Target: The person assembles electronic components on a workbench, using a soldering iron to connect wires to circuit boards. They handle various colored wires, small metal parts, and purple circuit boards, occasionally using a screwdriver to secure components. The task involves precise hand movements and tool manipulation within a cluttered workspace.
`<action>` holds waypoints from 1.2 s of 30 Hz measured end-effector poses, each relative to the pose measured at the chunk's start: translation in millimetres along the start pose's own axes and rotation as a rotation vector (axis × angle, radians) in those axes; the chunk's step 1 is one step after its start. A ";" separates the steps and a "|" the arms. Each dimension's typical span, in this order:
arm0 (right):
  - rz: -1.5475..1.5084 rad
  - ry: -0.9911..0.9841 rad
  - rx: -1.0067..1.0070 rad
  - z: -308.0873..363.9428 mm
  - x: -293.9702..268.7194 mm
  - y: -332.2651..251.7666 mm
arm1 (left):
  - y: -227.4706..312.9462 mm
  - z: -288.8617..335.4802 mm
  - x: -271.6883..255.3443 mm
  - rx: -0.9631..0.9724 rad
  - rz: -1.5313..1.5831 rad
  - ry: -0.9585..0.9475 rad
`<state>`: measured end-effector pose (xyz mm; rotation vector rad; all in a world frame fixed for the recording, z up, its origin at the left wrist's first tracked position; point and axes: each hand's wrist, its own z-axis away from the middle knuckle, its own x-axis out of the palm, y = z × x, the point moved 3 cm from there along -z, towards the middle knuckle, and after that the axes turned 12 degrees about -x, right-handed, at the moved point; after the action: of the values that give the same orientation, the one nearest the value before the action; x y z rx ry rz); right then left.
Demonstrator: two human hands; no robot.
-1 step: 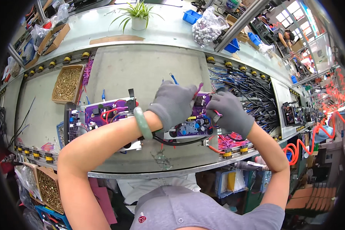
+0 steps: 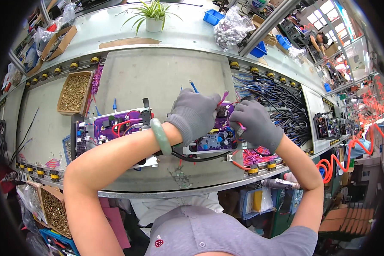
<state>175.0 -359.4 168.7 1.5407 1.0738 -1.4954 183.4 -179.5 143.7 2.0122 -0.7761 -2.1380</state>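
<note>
A purple circuit board [image 2: 210,143] with blue and black components lies in front of me, partly covered by my hands. Both hands wear grey gloves. My left hand [image 2: 195,113] is closed over the board's far part, and a pink wire end [image 2: 223,98] sticks up at its fingertips. Beside it on the right, my right hand [image 2: 256,124] has its fingers curled, with a pink-sleeved wire end [image 2: 242,126] showing at them. A black cable [image 2: 200,159] runs along the board's near side. Left of my wrist sits a second purple board unit [image 2: 104,128].
Black and blue cables [image 2: 281,111] are heaped on the right, with pink wires [image 2: 256,157] nearer me. A box of brass-coloured parts [image 2: 75,94] stands on the left. Metal rails [image 2: 158,194] with yellow-black rollers [image 2: 54,175] border the line. A potted plant [image 2: 154,25] stands beyond.
Hardly anything differs. Both hands stay in place at the board, with only a very slight shift of the fingers.
</note>
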 end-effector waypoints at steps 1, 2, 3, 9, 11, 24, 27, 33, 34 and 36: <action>0.043 -0.059 -0.056 -3.2 1.8 -2.7 | 0.6 -1.8 -0.2 0.025 0.012 -0.009; 0.086 -0.071 -0.143 -6.2 2.7 -5.9 | 0.6 -3.4 0.3 0.006 0.006 -0.012; 0.098 -0.062 -0.140 -8.3 1.7 -5.2 | 0.3 -3.7 -0.1 0.010 0.017 0.001; 0.036 -0.141 0.069 -6.6 -4.6 -1.9 | -1.5 -1.7 2.0 0.008 0.007 -0.005; 0.014 -0.190 0.132 1.1 -7.1 -8.1 | -1.3 -2.0 2.3 0.001 0.001 -0.018; 0.117 -0.189 0.170 -4.2 2.0 -11.3 | -0.9 -1.9 1.9 -0.052 0.051 -0.012; 0.135 -0.075 0.055 -3.4 3.5 -11.7 | -1.5 -2.3 1.1 -0.048 0.066 -0.037; -0.073 0.274 0.040 3.6 10.5 2.7 | 16.4 -9.0 -6.5 -0.081 -0.023 -0.145; -0.138 0.312 0.085 8.3 12.5 3.3 | 22.0 -10.3 -3.9 -0.079 -0.026 -0.195; -0.408 0.524 0.238 17.7 11.7 9.6 | 26.4 -18.1 -2.4 -0.108 0.031 -0.235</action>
<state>176.6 -378.4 155.4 2.0423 1.6353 -1.5626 194.0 -206.5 157.3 1.7076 -0.6971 -2.3718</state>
